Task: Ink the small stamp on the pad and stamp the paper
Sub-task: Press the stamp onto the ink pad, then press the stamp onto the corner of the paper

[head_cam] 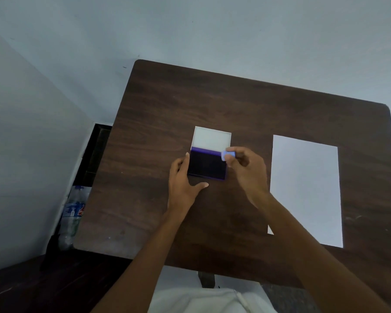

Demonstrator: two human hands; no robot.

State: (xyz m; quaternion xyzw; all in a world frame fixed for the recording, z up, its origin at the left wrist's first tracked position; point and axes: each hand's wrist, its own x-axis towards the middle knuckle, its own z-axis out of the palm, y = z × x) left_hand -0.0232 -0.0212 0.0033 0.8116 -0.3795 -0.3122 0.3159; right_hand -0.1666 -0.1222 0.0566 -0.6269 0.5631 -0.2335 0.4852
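Note:
An open ink pad (207,164) lies in the middle of the dark wooden table (158,114), its dark purple pad facing up and its white lid (211,139) folded back behind it. My left hand (183,184) rests against the pad's left edge, with the thumb stretched along its near side. My right hand (246,172) pinches a small light-blue stamp (228,155) just above the pad's far right corner. A blank white sheet of paper (305,190) lies flat to the right of my right hand.
A plastic bottle (73,215) stands on the floor off the table's left edge, beside a dark box or shelf (95,152). Pale walls run behind and to the left. The table's near edge is close to my body.

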